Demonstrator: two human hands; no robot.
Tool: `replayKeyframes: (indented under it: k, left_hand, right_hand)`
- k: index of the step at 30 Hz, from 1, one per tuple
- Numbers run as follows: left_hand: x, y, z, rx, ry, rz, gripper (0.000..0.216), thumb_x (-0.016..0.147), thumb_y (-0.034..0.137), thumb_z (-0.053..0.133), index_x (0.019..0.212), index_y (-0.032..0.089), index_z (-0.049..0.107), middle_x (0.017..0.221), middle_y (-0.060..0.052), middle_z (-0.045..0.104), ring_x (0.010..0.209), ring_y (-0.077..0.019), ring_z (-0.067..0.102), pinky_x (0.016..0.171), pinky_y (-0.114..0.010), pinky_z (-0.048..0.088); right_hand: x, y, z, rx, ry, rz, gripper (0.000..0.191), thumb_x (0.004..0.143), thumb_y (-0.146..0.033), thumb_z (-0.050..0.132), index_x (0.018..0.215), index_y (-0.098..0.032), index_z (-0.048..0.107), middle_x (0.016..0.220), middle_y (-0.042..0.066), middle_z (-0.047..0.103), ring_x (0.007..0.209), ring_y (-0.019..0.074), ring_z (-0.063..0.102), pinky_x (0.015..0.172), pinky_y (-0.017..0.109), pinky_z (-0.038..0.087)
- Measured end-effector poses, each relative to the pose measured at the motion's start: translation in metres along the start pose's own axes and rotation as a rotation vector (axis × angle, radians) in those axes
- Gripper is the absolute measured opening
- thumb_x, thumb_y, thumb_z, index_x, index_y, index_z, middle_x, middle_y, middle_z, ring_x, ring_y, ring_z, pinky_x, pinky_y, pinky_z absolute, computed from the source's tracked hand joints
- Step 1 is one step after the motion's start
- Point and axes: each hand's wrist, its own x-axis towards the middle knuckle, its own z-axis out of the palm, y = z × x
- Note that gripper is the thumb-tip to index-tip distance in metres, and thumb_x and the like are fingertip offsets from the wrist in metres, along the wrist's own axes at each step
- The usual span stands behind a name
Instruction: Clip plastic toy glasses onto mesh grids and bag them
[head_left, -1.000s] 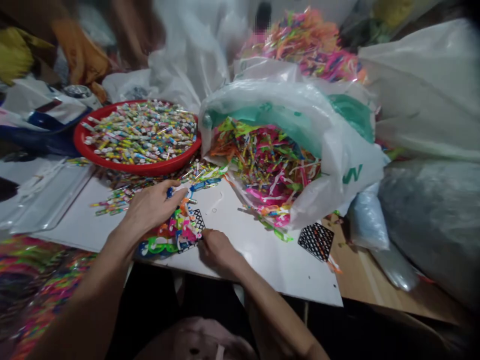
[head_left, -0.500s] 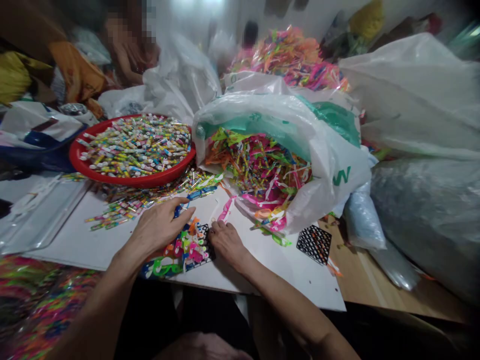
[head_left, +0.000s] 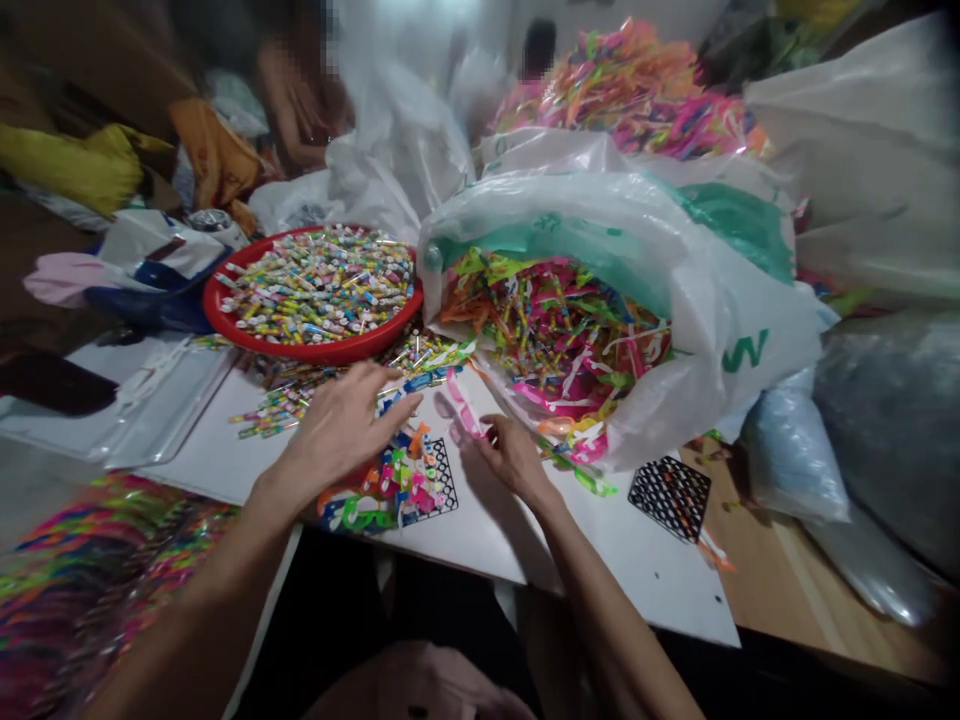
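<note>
Left hand (head_left: 341, 430) open, fingers spread, just above heap of neon plastic pieces (head_left: 382, 490) beside black mesh square (head_left: 442, 480) on white desk (head_left: 495, 560); right hand (head_left: 514, 460) fingers at pink plastic strip (head_left: 465, 412), grip unclear; round red plastic tray (head_left: 247, 320) of striped sticks (head_left: 319, 290) beyond

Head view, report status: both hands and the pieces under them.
Left hand open above blue plastic strip. Right hand at pink strip. Coloured pieces on black mesh sheet between hands. Red basin beyond.
</note>
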Motion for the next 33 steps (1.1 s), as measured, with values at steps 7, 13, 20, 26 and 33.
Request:
replayKeyframes:
  k: [7,13,20,26,33]
  left_hand:
    - [0.019,0.015,0.006,0.115,-0.26,0.019,0.056,0.09,0.056,0.031,0.12,0.018,0.059,0.112,-0.011,0.067,0.106,-0.0279,0.061,0.091,-0.039,0.044]
    - [0.018,0.015,0.013,0.085,-0.278,-0.02,0.062,0.09,0.06,0.027,0.134,0.021,0.047,0.125,-0.01,0.061,0.114,-0.0288,0.057,0.095,-0.038,0.041]
    - [0.019,0.01,0.014,0.093,-0.309,0.014,0.055,0.092,0.049,0.024,0.135,0.02,0.046,0.122,-0.011,0.063,0.112,-0.0289,0.059,0.093,-0.041,0.043]
    - [0.018,0.013,0.009,0.107,-0.344,0.014,0.049,0.093,0.037,0.021,0.12,0.02,0.059,0.113,-0.011,0.067,0.105,-0.0295,0.062,0.088,-0.042,0.045]
    - [0.017,0.016,0.006,0.071,-0.36,-0.034,0.049,0.091,0.039,0.027,0.126,0.02,0.056,0.107,-0.011,0.07,0.1,-0.0298,0.064,0.085,-0.042,0.046]
  right_hand:
    - [-0.004,0.002,0.04,0.329,0.036,-0.102,0.021,0.088,-0.029,0.045,0.089,-0.015,0.06,0.081,0.005,0.063,0.073,0.0161,0.057,0.067,0.026,0.042]
    - [0.012,-0.001,0.052,0.295,-0.046,-0.195,0.021,0.09,-0.022,0.041,0.099,-0.015,0.058,0.094,0.007,0.064,0.086,0.0168,0.058,0.077,0.027,0.045]
    - [0.035,-0.021,0.047,-0.222,-0.277,-0.41,0.019,0.083,-0.011,0.045,0.097,-0.01,0.058,0.096,0.012,0.063,0.084,0.0172,0.058,0.078,0.027,0.046]
    - [0.054,0.013,-0.027,-0.222,-0.275,-0.328,0.021,0.079,-0.007,0.05,0.095,-0.014,0.063,0.092,0.006,0.066,0.078,0.0123,0.058,0.074,0.021,0.045]
    - [0.076,0.058,-0.103,-0.438,-0.016,-0.12,0.023,0.085,-0.006,0.043,0.09,-0.013,0.064,0.097,0.011,0.063,0.086,0.0183,0.056,0.079,0.028,0.043]
